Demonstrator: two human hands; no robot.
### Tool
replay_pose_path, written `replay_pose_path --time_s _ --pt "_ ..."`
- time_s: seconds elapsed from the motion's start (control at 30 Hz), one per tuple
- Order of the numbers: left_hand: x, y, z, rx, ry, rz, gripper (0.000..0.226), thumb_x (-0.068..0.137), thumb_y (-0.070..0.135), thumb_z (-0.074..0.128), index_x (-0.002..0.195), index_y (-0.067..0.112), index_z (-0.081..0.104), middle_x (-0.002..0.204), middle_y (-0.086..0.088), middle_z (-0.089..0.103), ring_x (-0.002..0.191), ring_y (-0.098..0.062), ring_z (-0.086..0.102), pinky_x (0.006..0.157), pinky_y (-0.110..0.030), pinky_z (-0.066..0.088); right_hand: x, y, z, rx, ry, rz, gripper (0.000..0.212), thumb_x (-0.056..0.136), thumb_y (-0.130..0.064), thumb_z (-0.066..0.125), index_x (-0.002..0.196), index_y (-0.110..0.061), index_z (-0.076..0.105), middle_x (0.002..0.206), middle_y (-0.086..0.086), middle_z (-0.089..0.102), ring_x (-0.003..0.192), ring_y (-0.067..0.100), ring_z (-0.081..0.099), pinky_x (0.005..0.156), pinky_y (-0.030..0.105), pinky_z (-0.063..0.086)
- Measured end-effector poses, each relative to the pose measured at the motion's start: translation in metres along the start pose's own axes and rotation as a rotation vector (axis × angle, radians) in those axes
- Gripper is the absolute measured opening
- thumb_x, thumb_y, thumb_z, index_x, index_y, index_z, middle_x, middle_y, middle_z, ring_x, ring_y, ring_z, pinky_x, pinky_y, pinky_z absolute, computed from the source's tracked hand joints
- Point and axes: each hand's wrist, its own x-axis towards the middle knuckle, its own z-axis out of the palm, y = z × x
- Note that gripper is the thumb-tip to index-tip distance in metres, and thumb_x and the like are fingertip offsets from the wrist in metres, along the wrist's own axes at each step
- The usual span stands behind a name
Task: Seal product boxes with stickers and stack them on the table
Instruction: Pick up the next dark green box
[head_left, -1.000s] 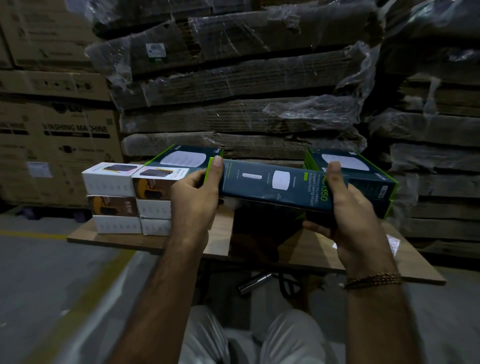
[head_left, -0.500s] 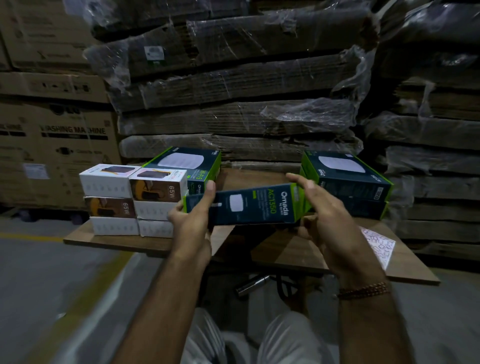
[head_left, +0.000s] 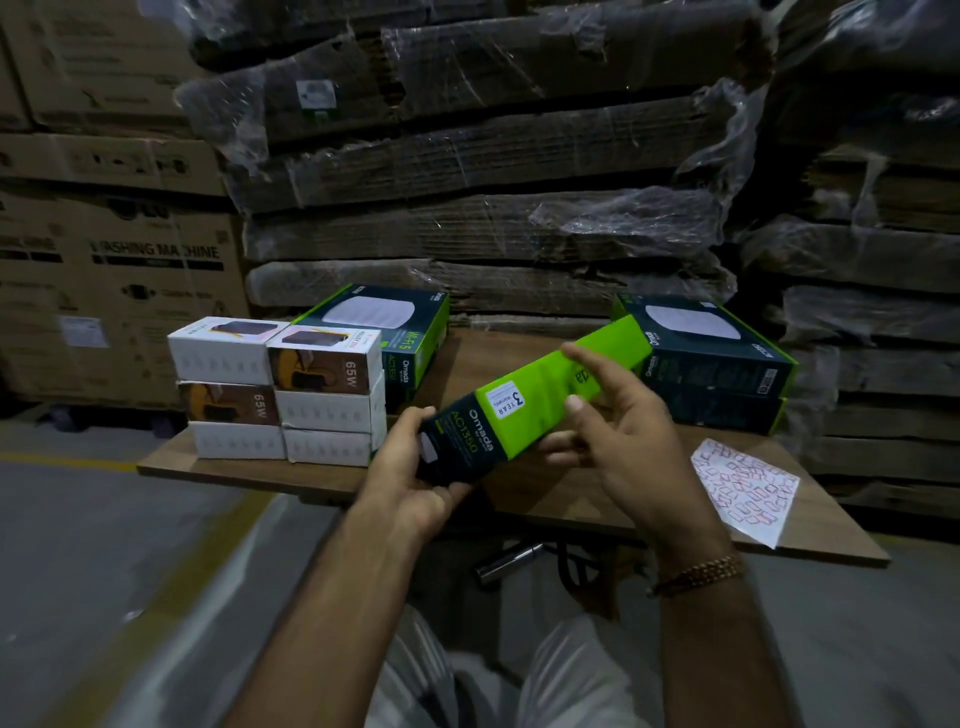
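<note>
Tilted since the earlier frame, green box (head_left: 524, 415) now angles above the surface (head_left: 519, 499); left hand (head_left: 415, 478) grips its lower end, right hand (head_left: 623, 457) fingers loosely spread against it.

At frame centre, the left hand (head_left: 415, 467) grips the lower end of a dark-and-green cardboard box (head_left: 524, 410), tilted up to the right over the wooden worktop (head_left: 519, 499); the right hand's (head_left: 628, 457) fingers (head_left: 587, 364) touch its green side.
</note>
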Motion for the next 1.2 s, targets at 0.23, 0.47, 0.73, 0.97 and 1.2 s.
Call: replay_pose_path --time_s 0.23,0.47,0.73,0.97,1.2 --pt "0.006 0.006 -0.012 0.18 -0.039 -0.04 0.021 0.099 0.033 0.066 0.106 0.015 0.074 0.087 -0.012 0.077 0.076 -0.03 0.075 0.054 -0.053 0.064 0.006 0.024 -0.039 0.079 0.35 0.191 0.084 0.095 -0.054 0.069 0.163 -0.032 0.025 0.132 -0.002 0.066 0.096 0.032 0.077 0.064 0.039 0.065" --pt "0.016 -0.005 -0.018 0.366 -0.063 -0.065 0.026 0.099 0.036 0.063 0.096 0.013 0.076 0.089 -0.015 0.079 0.079 -0.034 0.074 0.076 -0.051 0.061 0.0 0.026 -0.057 0.069 0.552 0.388 0.156 0.055 -0.083 0.082 0.164 -0.037 -0.019 0.155 0.003 0.046 0.122 0.032 0.064 0.085 0.058 0.063" --pt "0.019 -0.01 -0.009 0.429 -0.057 0.111 0.039 0.095 0.047 0.074 0.116 0.014 0.077 0.099 -0.015 0.081 0.078 -0.029 0.079 0.063 -0.043 0.067 0.001 0.045 -0.051 0.091 0.721 0.367 0.153 0.065 -0.041 0.101 0.166 -0.038 -0.013 0.135 -0.008 0.045 0.117 0.023 0.064 0.075 0.046 0.065" --pt "0.006 -0.076 -0.004 0.04 0.286 0.338 0.109 0.059 0.053 0.102 0.147 0.016 0.049 0.127 -0.014 0.072 0.098 -0.031 0.078 0.076 -0.061 0.065 0.004 0.053 -0.033 0.144 0.864 0.268 0.146 0.056 -0.033 0.104 0.164 -0.034 0.006 0.121 -0.01 0.06 0.103 0.015 0.069 0.1 0.047 0.06" --pt "0.025 -0.039 -0.002 0.087 0.129 0.198 0.035 0.088 0.02 0.084 0.118 0.013 0.068 0.102 -0.018 0.076 0.074 -0.027 0.073 0.052 -0.045 0.063 0.004 0.037 -0.061 0.053 0.782 0.301 0.138 0.067 -0.067 0.092 0.165 -0.029 0.002 0.128 -0.005 0.048 0.107 0.023 0.061 0.071 0.038 0.061"
